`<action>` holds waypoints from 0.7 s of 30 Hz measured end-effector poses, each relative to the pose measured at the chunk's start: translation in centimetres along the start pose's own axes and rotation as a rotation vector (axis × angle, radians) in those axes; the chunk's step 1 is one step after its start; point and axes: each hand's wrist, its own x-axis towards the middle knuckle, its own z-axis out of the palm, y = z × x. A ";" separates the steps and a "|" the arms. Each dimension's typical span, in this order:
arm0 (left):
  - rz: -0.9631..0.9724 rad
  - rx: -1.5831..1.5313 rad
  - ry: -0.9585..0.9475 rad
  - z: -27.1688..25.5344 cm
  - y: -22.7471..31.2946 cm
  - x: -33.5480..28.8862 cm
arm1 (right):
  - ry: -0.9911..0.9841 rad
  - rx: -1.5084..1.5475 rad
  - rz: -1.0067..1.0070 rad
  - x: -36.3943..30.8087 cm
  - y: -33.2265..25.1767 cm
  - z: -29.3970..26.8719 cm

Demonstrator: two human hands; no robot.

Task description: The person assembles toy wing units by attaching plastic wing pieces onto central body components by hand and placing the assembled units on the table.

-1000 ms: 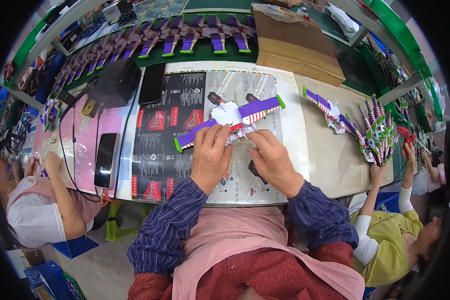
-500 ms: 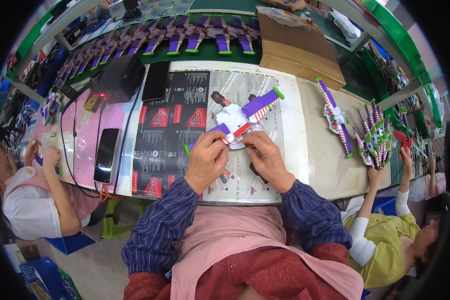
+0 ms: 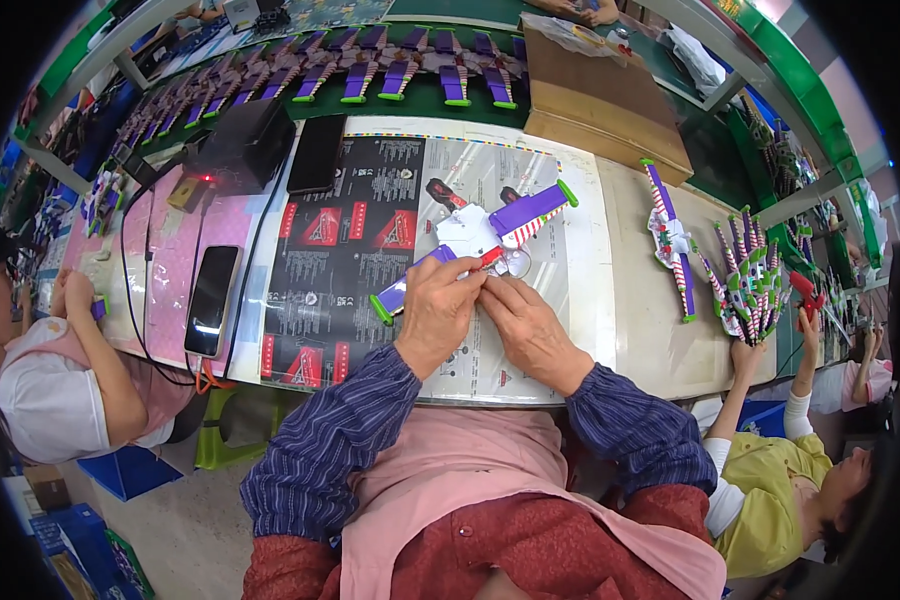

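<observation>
A toy wing pack (image 3: 467,233) lies aslant on the printed sheet, with a white body, a red part near the middle, purple wings with red-and-white stripes, and green tips. My left hand (image 3: 438,308) is closed, its thumb and fingers pinching the near edge of the white body beside the red part. Close against it, my right hand (image 3: 532,328) has its fingertips pressed together at the same edge. Whatever they hold is hidden by the fingers. A round clear piece (image 3: 516,264) shows just beyond my right fingers.
Another wing pack (image 3: 664,238) and a pile of them (image 3: 750,280) lie on the right. Beside them a co-worker's hand (image 3: 808,325) holds a red tool (image 3: 806,292). Phones (image 3: 213,300), cables and a black box (image 3: 245,145) are leftward. A cardboard box (image 3: 605,110) and rows of wing packs (image 3: 397,78) lie beyond.
My hands have come closer together, the left shifting right toward the red part. More of the left wing shows. At the left, a co-worker's hands have moved.
</observation>
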 end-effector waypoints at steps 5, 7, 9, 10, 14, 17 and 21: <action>0.004 -0.038 0.008 0.1 -0.5 -0.3 | 0.129 0.048 0.104 0.9 -1.3 0.2; 0.015 -0.013 -0.007 0.1 -0.5 -0.3 | 0.057 0.106 0.465 1.6 -2.5 -0.5; 0.027 0.009 -0.026 0.0 -0.2 -0.3 | 0.116 0.081 0.458 1.9 -1.8 0.6; 0.019 0.018 -0.023 0.0 -0.1 -0.3 | 0.141 0.113 0.428 2.0 -1.5 0.9; 0.037 0.005 -0.019 -0.2 0.0 -0.3 | 0.263 0.307 0.404 1.8 -0.7 1.4; 0.052 0.044 -0.053 -0.4 -0.1 -0.1 | 0.304 0.390 0.431 1.8 -0.8 1.1; 0.029 0.041 -0.125 -1.0 0.0 0.5 | 0.323 0.302 0.335 1.7 -0.3 1.5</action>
